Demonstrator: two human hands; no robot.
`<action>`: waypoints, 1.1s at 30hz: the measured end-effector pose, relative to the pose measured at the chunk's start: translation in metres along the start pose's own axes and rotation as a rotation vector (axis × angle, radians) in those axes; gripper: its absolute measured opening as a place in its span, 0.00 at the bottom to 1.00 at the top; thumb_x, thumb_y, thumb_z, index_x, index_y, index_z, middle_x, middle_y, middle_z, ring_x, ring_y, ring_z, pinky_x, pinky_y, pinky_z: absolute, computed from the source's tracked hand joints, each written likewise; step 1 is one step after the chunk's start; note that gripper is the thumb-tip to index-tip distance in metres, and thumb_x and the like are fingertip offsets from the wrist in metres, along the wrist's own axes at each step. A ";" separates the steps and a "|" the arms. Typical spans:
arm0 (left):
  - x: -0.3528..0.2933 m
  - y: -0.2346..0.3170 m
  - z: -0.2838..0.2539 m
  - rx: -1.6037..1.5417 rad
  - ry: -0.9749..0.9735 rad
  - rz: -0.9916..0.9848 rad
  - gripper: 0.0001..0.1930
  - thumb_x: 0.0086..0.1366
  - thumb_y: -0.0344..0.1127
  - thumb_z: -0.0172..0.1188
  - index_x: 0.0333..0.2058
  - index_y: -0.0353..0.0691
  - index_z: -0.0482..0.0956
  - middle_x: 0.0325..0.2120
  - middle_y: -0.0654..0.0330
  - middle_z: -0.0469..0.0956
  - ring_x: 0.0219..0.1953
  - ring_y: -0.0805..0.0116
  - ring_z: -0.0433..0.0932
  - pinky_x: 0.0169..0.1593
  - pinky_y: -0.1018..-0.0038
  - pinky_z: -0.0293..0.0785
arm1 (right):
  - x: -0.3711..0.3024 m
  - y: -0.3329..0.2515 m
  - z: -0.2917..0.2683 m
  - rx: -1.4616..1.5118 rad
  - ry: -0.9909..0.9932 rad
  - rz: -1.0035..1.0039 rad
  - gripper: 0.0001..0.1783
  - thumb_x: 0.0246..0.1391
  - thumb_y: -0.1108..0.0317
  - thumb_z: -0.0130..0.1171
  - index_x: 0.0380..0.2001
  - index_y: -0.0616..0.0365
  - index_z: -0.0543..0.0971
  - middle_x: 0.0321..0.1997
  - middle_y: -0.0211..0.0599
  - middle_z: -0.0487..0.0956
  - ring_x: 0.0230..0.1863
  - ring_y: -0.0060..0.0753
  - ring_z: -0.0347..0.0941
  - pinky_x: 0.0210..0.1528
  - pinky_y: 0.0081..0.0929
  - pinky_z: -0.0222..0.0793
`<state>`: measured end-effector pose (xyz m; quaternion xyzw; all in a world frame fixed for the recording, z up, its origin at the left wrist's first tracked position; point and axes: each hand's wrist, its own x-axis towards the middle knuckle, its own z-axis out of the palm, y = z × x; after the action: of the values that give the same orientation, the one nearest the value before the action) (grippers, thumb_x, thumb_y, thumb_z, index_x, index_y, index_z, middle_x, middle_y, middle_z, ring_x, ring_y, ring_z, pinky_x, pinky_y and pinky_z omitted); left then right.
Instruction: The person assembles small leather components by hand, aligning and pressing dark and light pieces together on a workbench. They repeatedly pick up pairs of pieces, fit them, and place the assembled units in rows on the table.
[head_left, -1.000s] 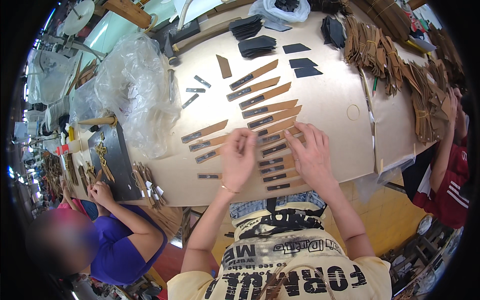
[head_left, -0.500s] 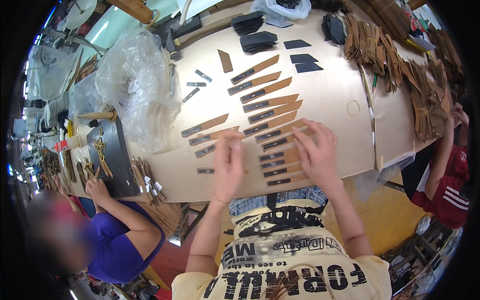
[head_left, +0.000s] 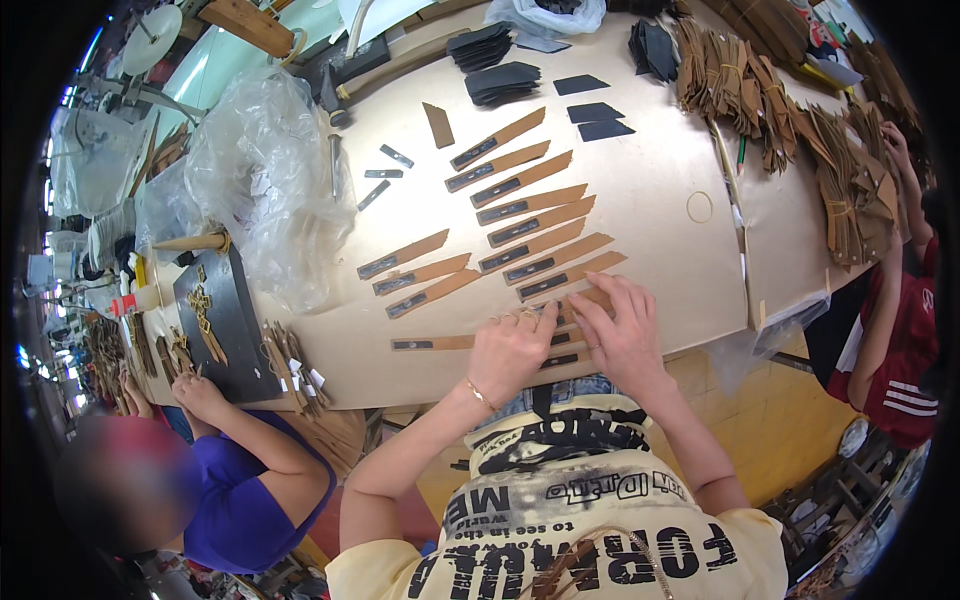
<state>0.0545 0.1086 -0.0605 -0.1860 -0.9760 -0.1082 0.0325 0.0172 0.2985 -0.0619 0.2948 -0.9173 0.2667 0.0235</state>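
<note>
Brown leather-like strips [head_left: 540, 223], each with a dark, narrow metal-looking plate at its left end, lie in a slanting column on the table. At the column's near end, my left hand [head_left: 510, 352] has bent fingers at the plated end of one strip. My right hand [head_left: 620, 325] pinches the brown part of that strip [head_left: 592, 300] between thumb and fingers. Both hands partly cover the strips beneath them. To the left lie several more strips [head_left: 430, 290], with one lone strip [head_left: 435, 343] beside my left hand. Loose small plates [head_left: 384, 174] sit farther off.
Black pieces [head_left: 503, 83] are stacked at the back. Bundled brown strips [head_left: 735, 75] line the right side. A clear plastic bag [head_left: 265, 180], a hammer [head_left: 333, 98] and a black board [head_left: 228, 325] stand left. A co-worker in purple [head_left: 255, 480] sits left; another in red [head_left: 895, 370] is at right.
My left hand has come right, from beside the left-hand strips to the near end of the column. My right hand has lowered slightly toward it, and both now meet at one strip.
</note>
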 end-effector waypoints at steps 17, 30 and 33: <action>-0.001 0.004 0.005 -0.604 0.182 -0.399 0.07 0.58 0.30 0.66 0.36 0.40 0.84 0.18 0.56 0.79 0.19 0.62 0.78 0.23 0.69 0.72 | -0.004 -0.002 0.003 -0.041 -0.005 -0.005 0.24 0.47 0.73 0.62 0.51 0.54 0.78 0.60 0.42 0.70 0.59 0.44 0.65 0.59 0.43 0.59; -0.008 0.007 0.010 -0.085 0.114 -0.112 0.18 0.55 0.31 0.62 0.47 0.42 0.81 0.17 0.66 0.75 0.21 0.71 0.78 0.23 0.74 0.71 | -0.007 -0.005 -0.001 -0.136 -0.006 -0.062 0.25 0.40 0.72 0.63 0.47 0.49 0.82 0.62 0.43 0.70 0.58 0.45 0.66 0.59 0.46 0.57; -0.004 0.008 0.012 0.014 0.081 -0.078 0.22 0.53 0.31 0.60 0.49 0.41 0.80 0.18 0.66 0.75 0.23 0.72 0.78 0.24 0.76 0.71 | -0.007 -0.007 0.001 -0.177 0.002 -0.064 0.26 0.38 0.71 0.64 0.47 0.49 0.82 0.63 0.44 0.70 0.59 0.45 0.65 0.59 0.47 0.57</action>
<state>0.0607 0.1177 -0.0710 -0.1429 -0.9812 -0.1099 0.0692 0.0274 0.2970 -0.0605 0.3205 -0.9274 0.1840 0.0587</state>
